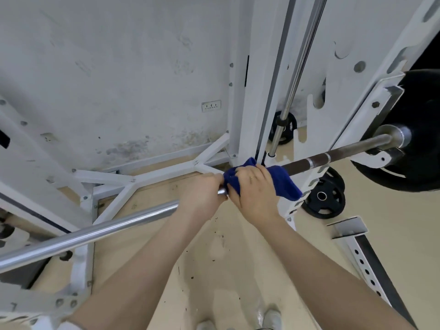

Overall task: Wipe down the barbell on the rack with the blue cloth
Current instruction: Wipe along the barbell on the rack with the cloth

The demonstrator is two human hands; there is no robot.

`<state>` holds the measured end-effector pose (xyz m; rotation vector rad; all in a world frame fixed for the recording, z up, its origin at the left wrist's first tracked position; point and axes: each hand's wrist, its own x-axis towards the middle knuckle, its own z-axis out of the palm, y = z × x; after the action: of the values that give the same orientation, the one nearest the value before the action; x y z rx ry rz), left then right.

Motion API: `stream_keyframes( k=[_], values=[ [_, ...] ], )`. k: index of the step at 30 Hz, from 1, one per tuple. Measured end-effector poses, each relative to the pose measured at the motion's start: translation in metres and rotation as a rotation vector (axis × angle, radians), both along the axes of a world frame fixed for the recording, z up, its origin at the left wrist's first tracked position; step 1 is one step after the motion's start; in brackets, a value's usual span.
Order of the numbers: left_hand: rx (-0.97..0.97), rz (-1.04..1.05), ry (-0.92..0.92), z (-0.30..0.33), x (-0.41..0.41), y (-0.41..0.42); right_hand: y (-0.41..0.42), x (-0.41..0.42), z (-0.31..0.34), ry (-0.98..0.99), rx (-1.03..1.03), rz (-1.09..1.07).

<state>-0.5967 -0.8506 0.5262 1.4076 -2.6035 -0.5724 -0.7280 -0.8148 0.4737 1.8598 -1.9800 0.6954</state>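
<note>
Barbell held across white rack, black plate loaded on right sleeve. Blue cloth wrapped round bar mid-shaft, gripped by right hand, fingers curled over it. Bare bar clasped by left hand, touching cloth. Loose plate leaned against rack base.

Both bare forearms reach forward from the bottom of the view and converge near the middle. The left hand is curled in a fist-like grip, knuckles up, its thumb side just beside the right hand. The right hand lies palm down with fingers bent over and clasping, a ring on one finger, its wrist angled slightly inward.
</note>
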Motion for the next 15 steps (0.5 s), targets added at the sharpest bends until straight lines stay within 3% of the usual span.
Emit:
stream_keyframes(
  k=[3, 6, 8, 12, 15],
  values=[
    [-0.004, -0.030, 0.011, 0.000, 0.004, -0.002, 0.004, -0.040, 0.004, 0.094, 0.007, -0.162],
    [0.024, -0.031, 0.058, 0.002, 0.006, -0.004, 0.005, -0.066, 0.021, -0.130, 0.132, -0.521],
    [0.028, -0.036, 0.034, 0.002, 0.003, -0.004, 0.001, -0.048, 0.017, -0.187, 0.108, -0.440],
    [0.024, -0.048, 0.011, 0.000, 0.001, -0.005, 0.004, -0.006, -0.002, -0.035, -0.010, -0.039],
    [0.057, -0.040, 0.027, 0.002, 0.003, -0.006, 0.002, -0.046, 0.002, 0.139, 0.013, -0.108]
  ],
)
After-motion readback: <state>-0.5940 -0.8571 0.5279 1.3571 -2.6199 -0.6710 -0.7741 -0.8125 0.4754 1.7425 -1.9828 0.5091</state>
